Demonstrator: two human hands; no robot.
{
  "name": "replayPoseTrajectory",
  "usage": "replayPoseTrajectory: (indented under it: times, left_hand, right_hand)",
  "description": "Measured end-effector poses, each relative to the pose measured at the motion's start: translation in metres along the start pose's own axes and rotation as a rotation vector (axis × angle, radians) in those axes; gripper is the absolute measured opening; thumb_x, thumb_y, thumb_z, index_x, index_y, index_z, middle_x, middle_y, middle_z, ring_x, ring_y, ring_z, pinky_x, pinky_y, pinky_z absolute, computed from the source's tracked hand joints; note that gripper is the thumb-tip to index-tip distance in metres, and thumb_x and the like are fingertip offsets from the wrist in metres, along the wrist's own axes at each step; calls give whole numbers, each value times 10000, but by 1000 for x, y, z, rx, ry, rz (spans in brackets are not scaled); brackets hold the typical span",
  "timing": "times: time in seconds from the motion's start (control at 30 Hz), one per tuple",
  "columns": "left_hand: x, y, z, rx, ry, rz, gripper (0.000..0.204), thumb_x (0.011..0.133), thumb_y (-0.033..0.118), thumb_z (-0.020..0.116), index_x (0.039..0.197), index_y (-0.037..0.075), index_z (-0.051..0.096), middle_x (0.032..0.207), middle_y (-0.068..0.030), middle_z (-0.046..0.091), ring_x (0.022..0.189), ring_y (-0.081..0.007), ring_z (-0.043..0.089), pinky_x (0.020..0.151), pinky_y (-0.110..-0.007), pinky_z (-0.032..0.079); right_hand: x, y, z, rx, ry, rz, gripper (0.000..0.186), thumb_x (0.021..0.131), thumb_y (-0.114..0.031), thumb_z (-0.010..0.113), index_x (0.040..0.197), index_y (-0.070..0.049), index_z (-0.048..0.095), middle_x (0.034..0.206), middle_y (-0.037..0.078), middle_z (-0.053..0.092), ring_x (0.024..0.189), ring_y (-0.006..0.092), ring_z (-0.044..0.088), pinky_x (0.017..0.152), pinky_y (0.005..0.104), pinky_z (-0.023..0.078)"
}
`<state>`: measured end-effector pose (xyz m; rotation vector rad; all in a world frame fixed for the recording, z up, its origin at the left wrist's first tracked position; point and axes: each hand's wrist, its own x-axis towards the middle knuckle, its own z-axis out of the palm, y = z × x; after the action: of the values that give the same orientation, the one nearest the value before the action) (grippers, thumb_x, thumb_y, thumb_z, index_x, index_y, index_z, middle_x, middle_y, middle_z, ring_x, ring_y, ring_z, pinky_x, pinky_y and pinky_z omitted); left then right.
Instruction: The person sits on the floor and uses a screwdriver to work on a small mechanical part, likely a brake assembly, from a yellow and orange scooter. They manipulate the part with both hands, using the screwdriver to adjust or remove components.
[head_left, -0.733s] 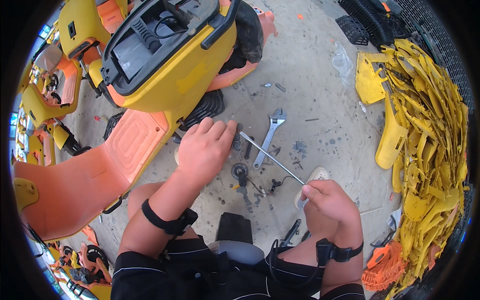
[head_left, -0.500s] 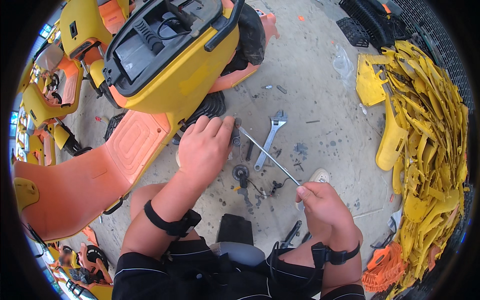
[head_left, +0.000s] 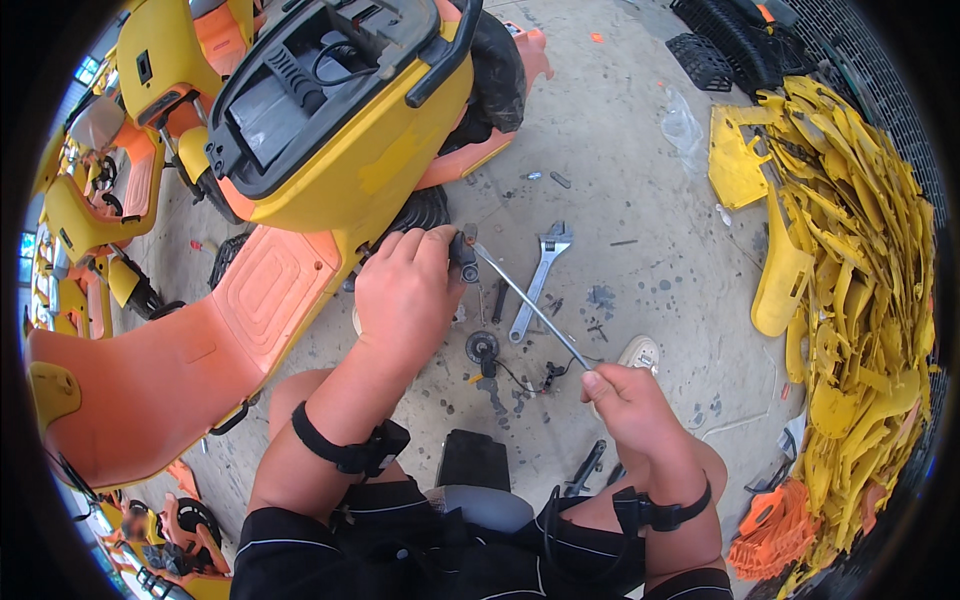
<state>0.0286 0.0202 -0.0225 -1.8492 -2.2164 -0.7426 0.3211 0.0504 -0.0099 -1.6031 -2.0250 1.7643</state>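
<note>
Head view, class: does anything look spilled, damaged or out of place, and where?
Yes. Dark stains spot the floor beside the adjustable wrench, possibly spilled fluid. A round part lies loose, seen between left hand and right hand. The top bay of the yellow scooter is uncovered, exposing its inside.

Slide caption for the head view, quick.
Right hand grips a metal rod, left hand a dark part, beside a yellow scooter.

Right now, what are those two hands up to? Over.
Left hand gripping dark part. Right hand holding slim metal shaft, far end at that part. Adjustable wrench lying on floor below.
</note>
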Motion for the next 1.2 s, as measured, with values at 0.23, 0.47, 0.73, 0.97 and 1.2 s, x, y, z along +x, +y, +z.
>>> replayPoseTrajectory:
  times: [0.23, 0.47, 0.73, 0.97, 1.2]
  left_hand:
    - [-2, 6, -2, -105, -57, -156, 354, 712, 114, 836, 1046, 86, 721, 852, -82, 718, 764, -288, 724, 668, -386, 569]
    - [1, 9, -9, -165, -161, -309, 344, 719, 140, 825, 1049, 72, 756, 853, -111, 740, 774, -302, 730, 700, -397, 578]
    - [6, 6, -13, -369, -304, -435, 312, 746, 151, 808, 1034, 37, 767, 771, -165, 723, 739, -357, 718, 694, -436, 571]
    - [-21, 24, 18, -445, -445, -462, 373, 838, 333, 812, 957, -13, 740, 785, -228, 711, 760, -429, 703, 726, -465, 567]
    - [-10, -2, 2, -719, -478, -387, 529, 920, 406, 796, 1095, -66, 632, 777, -89, 549, 713, -205, 539, 669, -370, 492]
  right_hand:
    - [-1, 6, 4, -48, 47, -84, 360, 1067, -305, 617, 908, 6, 703, 658, 116, 608, 607, 210, 538, 612, 362, 472]
    - [-5, 3, 6, -69, 53, -75, 362, 1068, -283, 613, 860, 5, 679, 654, 67, 587, 644, 151, 535, 631, 339, 470]
    - [1, 14, 13, -34, 43, -112, 372, 1077, -292, 600, 860, 1, 676, 643, 33, 561, 639, 129, 503, 609, 326, 444]
    - [18, 18, 21, 240, 115, -116, 401, 1089, -340, 583, 886, -8, 680, 642, 30, 570, 619, 163, 546, 609, 368, 467]
    - [14, 16, -8, 207, 124, -82, 395, 1090, -310, 591, 853, 1, 645, 669, 26, 580, 664, 168, 556, 631, 356, 474]
